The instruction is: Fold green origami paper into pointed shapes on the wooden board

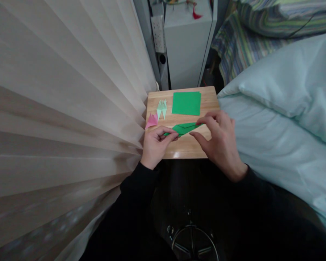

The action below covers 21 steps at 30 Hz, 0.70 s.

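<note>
A long, pointed piece of folded green paper point(185, 128) is held just above the small wooden table point(184, 149). My left hand point(158, 142) pinches its left end between thumb and fingers. At the other end my right hand point(220, 139) has its fingertips touching the paper's right tip, while the thumb stands apart below. Behind the folded piece lies a stack of square green paper point(186, 103). To the left are pale green folded paper pieces point(162, 108) and a pink folded paper piece point(152, 120).
A pleated curtain point(97, 90) hangs close along the left side. On the right, a bed with a pale blue quilt point(271, 116) borders the table. A white cabinet point(187, 50) stands behind it. Below is a round metal stool base point(191, 226).
</note>
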Motion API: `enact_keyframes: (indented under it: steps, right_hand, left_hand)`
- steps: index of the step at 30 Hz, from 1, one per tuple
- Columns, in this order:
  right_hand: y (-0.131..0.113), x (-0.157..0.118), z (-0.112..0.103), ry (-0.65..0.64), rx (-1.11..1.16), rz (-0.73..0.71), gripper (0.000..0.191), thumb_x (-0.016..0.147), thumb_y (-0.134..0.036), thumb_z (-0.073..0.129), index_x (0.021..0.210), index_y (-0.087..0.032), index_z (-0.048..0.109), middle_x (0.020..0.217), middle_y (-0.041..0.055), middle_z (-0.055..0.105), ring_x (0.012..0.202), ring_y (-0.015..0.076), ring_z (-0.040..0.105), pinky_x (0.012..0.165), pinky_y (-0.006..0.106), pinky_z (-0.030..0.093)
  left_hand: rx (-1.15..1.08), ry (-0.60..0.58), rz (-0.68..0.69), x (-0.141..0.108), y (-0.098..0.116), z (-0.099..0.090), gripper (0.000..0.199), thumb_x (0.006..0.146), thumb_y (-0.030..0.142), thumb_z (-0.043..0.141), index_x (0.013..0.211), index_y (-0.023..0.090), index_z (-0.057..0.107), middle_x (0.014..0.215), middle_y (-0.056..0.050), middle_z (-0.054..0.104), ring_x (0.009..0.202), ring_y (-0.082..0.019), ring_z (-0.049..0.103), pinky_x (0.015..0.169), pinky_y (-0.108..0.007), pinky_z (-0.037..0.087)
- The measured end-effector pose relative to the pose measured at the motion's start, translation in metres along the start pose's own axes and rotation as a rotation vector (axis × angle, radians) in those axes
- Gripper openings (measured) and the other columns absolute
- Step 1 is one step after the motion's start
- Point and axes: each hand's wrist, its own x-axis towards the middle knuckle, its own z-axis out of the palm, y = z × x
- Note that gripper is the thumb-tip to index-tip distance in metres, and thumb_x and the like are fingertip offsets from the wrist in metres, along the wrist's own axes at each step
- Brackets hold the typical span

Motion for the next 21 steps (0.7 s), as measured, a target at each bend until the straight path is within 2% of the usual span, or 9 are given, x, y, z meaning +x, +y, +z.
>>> enact_keyframes:
  steps: [2, 3, 5, 7, 9, 15, 21]
  right_hand:
    - [-0.007, -0.003, 0.004, 0.036, 0.127, 0.140, 0.016, 0.090, -0.029, 0.075, 0.093, -0.023, 0.061, 0.081, 0.0019, 0.064, 0.075, 0.0209, 0.063, 0.070, 0.036, 0.048]
    - [-0.010, -0.006, 0.007, -0.004, 0.243, 0.201, 0.017, 0.090, -0.030, 0.074, 0.094, -0.023, 0.060, 0.073, -0.0022, 0.059, 0.063, 0.0168, 0.059, 0.061, 0.033, 0.046]
    - [-0.017, -0.011, 0.015, -0.123, 0.517, 0.290, 0.017, 0.093, -0.031, 0.072, 0.100, -0.024, 0.058, 0.070, -0.0058, 0.058, 0.052, 0.0122, 0.056, 0.053, 0.029, 0.046]
    - [-0.021, -0.015, 0.021, -0.150, 0.711, 0.349, 0.020, 0.092, -0.034, 0.072, 0.103, -0.024, 0.058, 0.077, -0.0044, 0.064, 0.054, 0.0119, 0.062, 0.052, 0.027, 0.050]
    - [-0.023, -0.018, 0.025, -0.110, 0.801, 0.366, 0.022, 0.090, -0.035, 0.075, 0.101, -0.024, 0.060, 0.085, -0.0026, 0.069, 0.060, 0.0124, 0.067, 0.054, 0.027, 0.055]
    - [-0.023, -0.019, 0.022, -0.048, 0.829, 0.348, 0.018, 0.087, -0.031, 0.081, 0.090, -0.023, 0.065, 0.075, -0.0039, 0.070, 0.063, 0.0131, 0.071, 0.055, 0.025, 0.056]
    - [-0.023, -0.017, 0.020, -0.074, 0.887, 0.375, 0.018, 0.084, -0.032, 0.084, 0.086, -0.022, 0.069, 0.073, -0.0032, 0.073, 0.061, 0.0132, 0.072, 0.058, 0.025, 0.061]
  left_hand:
    - [-0.095, 0.078, -0.006, 0.001, 0.000, 0.000, 0.021, 0.078, 0.034, 0.085, 0.080, 0.016, 0.074, 0.075, -0.001, 0.077, 0.071, -0.016, 0.077, 0.073, -0.026, 0.066]
    - [-0.138, 0.087, -0.017, 0.001, 0.000, 0.001, 0.023, 0.077, 0.035, 0.086, 0.080, 0.016, 0.073, 0.075, -0.001, 0.076, 0.070, -0.016, 0.077, 0.074, -0.028, 0.067]
    - [-0.202, 0.069, -0.042, 0.000, 0.001, 0.003, 0.027, 0.076, 0.037, 0.087, 0.079, 0.015, 0.071, 0.074, 0.000, 0.076, 0.068, -0.015, 0.077, 0.075, -0.030, 0.068]
    - [-0.226, 0.031, -0.055, -0.001, 0.002, 0.005, 0.030, 0.074, 0.037, 0.089, 0.079, 0.015, 0.069, 0.072, 0.000, 0.075, 0.067, -0.015, 0.076, 0.073, -0.030, 0.068]
    - [-0.226, 0.004, -0.051, -0.003, 0.004, 0.007, 0.031, 0.074, 0.038, 0.089, 0.079, 0.016, 0.068, 0.073, 0.000, 0.075, 0.067, -0.016, 0.077, 0.072, -0.029, 0.068]
    - [-0.199, -0.062, -0.022, -0.007, 0.011, 0.007, 0.026, 0.077, 0.035, 0.086, 0.080, 0.016, 0.069, 0.069, 0.000, 0.074, 0.066, -0.016, 0.076, 0.069, -0.027, 0.066]
    - [-0.136, -0.087, 0.038, -0.006, 0.013, 0.005, 0.022, 0.079, 0.033, 0.085, 0.079, 0.017, 0.070, 0.070, 0.000, 0.073, 0.066, -0.015, 0.075, 0.066, -0.024, 0.063]
